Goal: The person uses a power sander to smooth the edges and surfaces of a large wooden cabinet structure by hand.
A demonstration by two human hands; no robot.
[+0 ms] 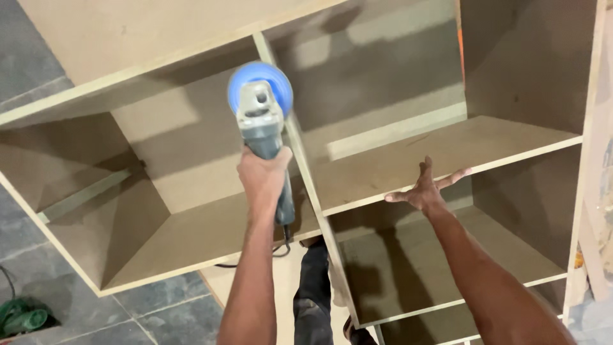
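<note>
At frame centre, the left hand (263, 176) is clenched around a grey grinder (262, 124), its blue disc (260, 86) against the wooden cabinet (396, 160) divider. The right hand (424, 190), fingers (456, 176) spread and released, presses a shelf edge.

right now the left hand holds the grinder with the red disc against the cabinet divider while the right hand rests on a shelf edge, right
Not quite: the head view shows the disc is blue, not red. The left hand does hold the grinder at the cabinet divider, and the right hand rests on the shelf edge.

1 wooden cabinet (396, 160), 1 angle grinder (262, 121), 2 hands, 1 green tool (22, 316) on the floor.
</note>
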